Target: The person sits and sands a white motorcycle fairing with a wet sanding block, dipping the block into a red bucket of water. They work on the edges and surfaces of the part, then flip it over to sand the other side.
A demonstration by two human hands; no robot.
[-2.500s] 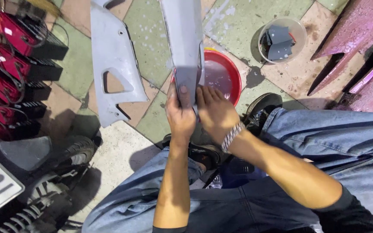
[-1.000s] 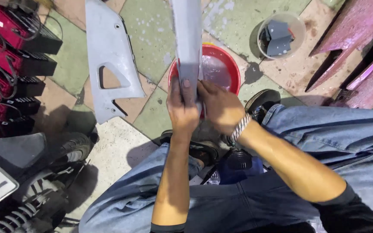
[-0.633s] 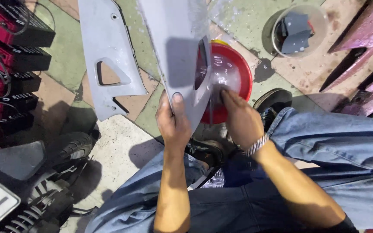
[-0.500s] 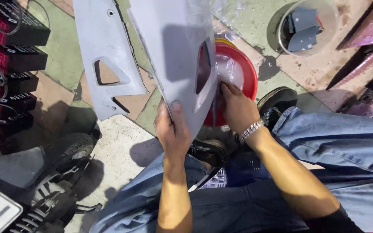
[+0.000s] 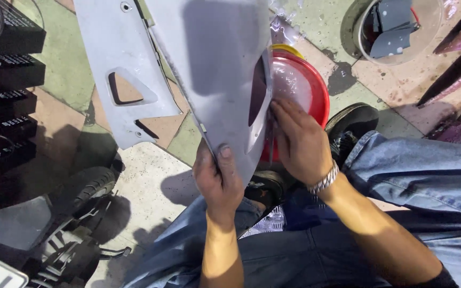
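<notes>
With the left hand (image 5: 217, 178), grips the lower tip of the grey panel (image 5: 214, 64), fingers wrapped behind and thumb pressed flat on its face. With the right hand (image 5: 300, 144) (a metal bracelet (image 5: 324, 181) at the wrist), reaches to the panel's right edge just below the dark cut-out, fingers stretched out together and touching the rim; cannot tell whether anything is pinched between them. Holds the panel upright in the air over the lap, its top leaning away and out of view, its broad dusty face now turned towards the camera. Differs from a couple of seconds ago: then showed it nearly edge-on as a narrow strip, with both hands bunched at the bottom end. Has since swung it round and parted the hands, one below, one at the side. Lays the whole face and the cut-out edge open to sight and touch, and hides part of the red basin (image 5: 308, 85) on the floor behind. Leaves a second grey panel (image 5: 118, 69) flat on the floor tiles just to the left, a clear tub (image 5: 433, 37) with dark parts further off, a black shoe (image 5: 356, 120) beside the basin, and a motorcycle tyre (image 5: 81, 189) at lower left.
</notes>
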